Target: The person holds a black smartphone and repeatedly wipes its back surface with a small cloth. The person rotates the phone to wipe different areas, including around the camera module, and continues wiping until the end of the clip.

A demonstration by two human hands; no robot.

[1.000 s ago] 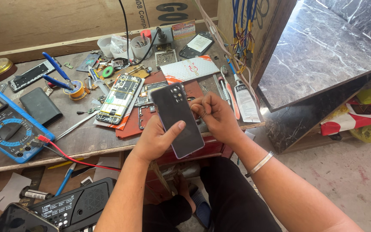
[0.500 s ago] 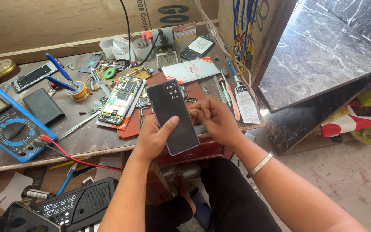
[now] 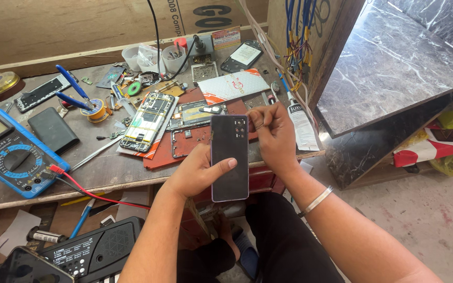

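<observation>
Mid-frame, the left hand [image 3: 197, 173] clasps a dark phone [image 3: 229, 157], thumb across its back. The right hand [image 3: 273, 137] pinches the phone's top corner, fingers curled.

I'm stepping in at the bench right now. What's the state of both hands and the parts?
Left hand grips the dark phone, back and camera side up, over the bench edge.
Right hand pinches at its top right corner, by the cameras.
An opened phone and a red frame lie on the bench; a blue multimeter sits at left.
Done: phone in hand.
Left: whether its back is fully seated cannot be told.
</observation>
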